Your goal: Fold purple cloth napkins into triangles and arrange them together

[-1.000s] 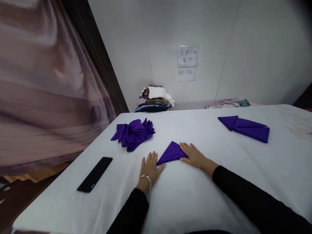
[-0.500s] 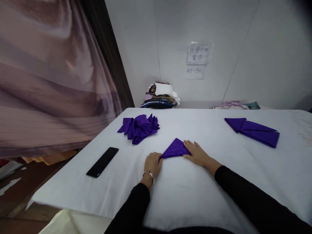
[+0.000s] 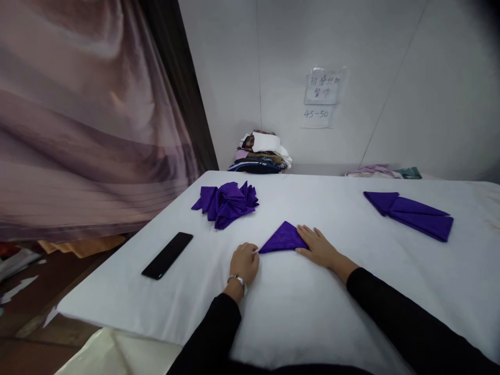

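A purple cloth napkin (image 3: 284,237), folded into a flat triangle, lies on the white-covered table with its point away from me. My right hand (image 3: 317,247) rests flat on its right corner, fingers stretched out and partly covering that end. Just beyond the left corner is my left hand (image 3: 245,262), palm down with bent fingers. A small gap shows between its thumb and forefinger, and the napkin's tip sits beside them, apart from the hand.
On the white tablecloth (image 3: 304,307), a crumpled purple bundle (image 3: 227,202) lies far left and a black phone (image 3: 167,255) nearer left. Another folded purple napkin (image 3: 416,212) lies right. Stacked clothes (image 3: 261,152) stand behind the table, by the wall. A draped curtain (image 3: 78,120) hangs left.
My left thumb and fingers have come away from the napkin's left corner. The right hand stays flat on the cloth. The whole view has shifted slightly.
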`<control>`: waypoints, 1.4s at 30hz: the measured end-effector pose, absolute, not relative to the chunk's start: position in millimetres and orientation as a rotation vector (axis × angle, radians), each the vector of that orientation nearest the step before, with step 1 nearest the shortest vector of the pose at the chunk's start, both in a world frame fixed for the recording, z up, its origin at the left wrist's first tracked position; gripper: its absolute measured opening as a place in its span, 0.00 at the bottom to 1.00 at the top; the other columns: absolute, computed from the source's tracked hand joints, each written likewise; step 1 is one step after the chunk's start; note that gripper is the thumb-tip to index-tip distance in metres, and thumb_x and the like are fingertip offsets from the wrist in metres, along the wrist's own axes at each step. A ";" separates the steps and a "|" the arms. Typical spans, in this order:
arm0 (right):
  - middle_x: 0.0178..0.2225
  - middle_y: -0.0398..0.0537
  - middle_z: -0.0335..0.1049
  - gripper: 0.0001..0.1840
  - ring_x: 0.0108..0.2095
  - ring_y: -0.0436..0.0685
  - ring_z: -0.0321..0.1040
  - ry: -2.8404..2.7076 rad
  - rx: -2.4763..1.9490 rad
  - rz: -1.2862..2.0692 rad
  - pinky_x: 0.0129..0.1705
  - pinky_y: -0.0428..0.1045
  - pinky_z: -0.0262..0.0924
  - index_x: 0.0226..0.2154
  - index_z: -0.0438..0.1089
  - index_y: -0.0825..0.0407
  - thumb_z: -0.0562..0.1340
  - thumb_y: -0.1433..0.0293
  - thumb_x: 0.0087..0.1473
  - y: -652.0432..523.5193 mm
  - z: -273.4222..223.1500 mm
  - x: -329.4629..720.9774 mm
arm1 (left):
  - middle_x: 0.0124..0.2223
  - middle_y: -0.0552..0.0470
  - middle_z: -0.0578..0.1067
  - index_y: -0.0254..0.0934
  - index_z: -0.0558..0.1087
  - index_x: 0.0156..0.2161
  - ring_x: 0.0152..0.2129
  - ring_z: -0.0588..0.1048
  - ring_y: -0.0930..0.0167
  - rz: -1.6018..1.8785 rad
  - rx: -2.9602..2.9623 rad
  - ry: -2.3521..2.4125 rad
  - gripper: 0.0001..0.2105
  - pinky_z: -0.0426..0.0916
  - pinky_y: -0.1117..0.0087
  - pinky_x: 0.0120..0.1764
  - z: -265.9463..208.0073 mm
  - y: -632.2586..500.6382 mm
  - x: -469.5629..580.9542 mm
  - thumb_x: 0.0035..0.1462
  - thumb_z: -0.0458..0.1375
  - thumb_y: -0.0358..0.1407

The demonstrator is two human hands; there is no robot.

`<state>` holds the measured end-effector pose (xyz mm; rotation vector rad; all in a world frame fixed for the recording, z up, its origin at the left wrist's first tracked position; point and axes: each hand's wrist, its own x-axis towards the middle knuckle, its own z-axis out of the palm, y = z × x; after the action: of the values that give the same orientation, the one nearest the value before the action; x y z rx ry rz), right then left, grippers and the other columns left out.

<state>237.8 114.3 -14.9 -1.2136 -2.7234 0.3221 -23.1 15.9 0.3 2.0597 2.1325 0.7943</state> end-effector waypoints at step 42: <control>0.62 0.56 0.40 0.44 0.61 0.63 0.35 -2.575 -1.162 0.464 0.60 0.61 0.28 0.61 0.40 0.54 0.48 0.45 0.51 108.5 11.2 232.8 | 0.64 0.45 0.47 0.35 0.51 0.60 0.60 0.46 0.62 -0.014 2.348 2.097 0.27 0.46 0.53 0.56 -4.1 84.7 6.4 0.57 0.40 0.43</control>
<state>232.8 108.5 11.2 -1.1620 -2.5750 0.4637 6.4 84.7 -4.1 2.3481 2.0966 -0.0139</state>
